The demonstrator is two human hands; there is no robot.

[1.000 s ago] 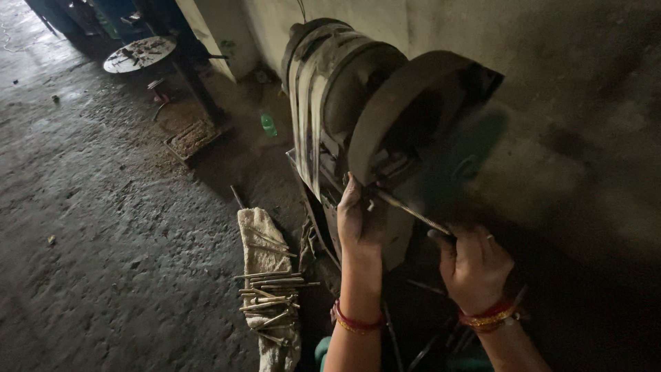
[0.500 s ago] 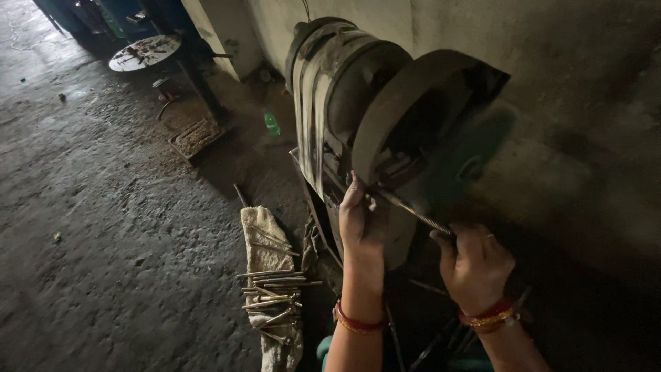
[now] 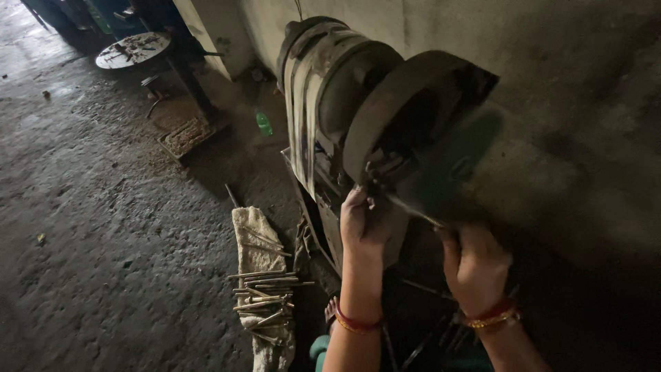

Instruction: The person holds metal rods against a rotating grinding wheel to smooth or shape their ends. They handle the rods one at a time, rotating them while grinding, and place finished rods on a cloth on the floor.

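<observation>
Dim workshop, rough grey concrete floor (image 3: pixel 103 227) and a bare plastered wall (image 3: pixel 571 89) behind the machine

Item 1: heavy belt-driven grinding machine (image 3: pixel 385 117), dark metal, with a curved guard over the wheel, standing against the wall in front of you

Item 2: thin metal rod (image 3: pixel 412 209), held slantwise at the wheel's lower edge, spanning the gap between your two hands; it lies just under the guard, touching or nearly touching the wheel, which of the two cannot be told

Item 3: your left hand (image 3: pixel 363 224), raised, fingers curled and pinching the upper end of the rod close to the machine body; red bangle at the wrist

Item 4: your right hand (image 3: pixel 475 265), lower and to the right, fingers closed around the rod's near end; red and gold bangles at the wrist

Item 5: pale cloth (image 3: pixel 256 255) spread on the floor to the left of the machine base, with a loose heap of short metal rods (image 3: pixel 265 296) lying across it

Item 6: green plastic bottle (image 3: pixel 264 125) lying on the floor near the wall, well apart from your hands

Item 7: round stand (image 3: pixel 132 49) in the far corner, small parts scattered on top, with a shallow tray (image 3: pixel 187 136) of debris on the floor below it
</observation>
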